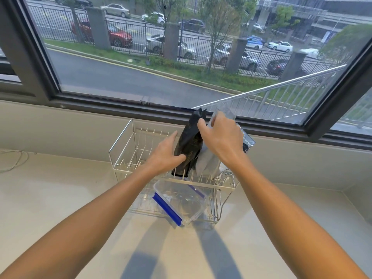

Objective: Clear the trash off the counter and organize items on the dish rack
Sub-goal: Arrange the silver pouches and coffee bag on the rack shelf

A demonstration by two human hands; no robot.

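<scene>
While both hands' fingers grasp black pouch (189,146) | rack (120,146) left half open | counter (60,198) bare

1. Soft, bright daylight enters through the window (181,57) beyond both hands.
2. The forearms cast two long bluish shadows on the counter (60,198), running toward the viewer.
3. Straight frame lines bow near the edges.
4. Everything stays fairly sharp; the counter shows only a mild sheen.
</scene>
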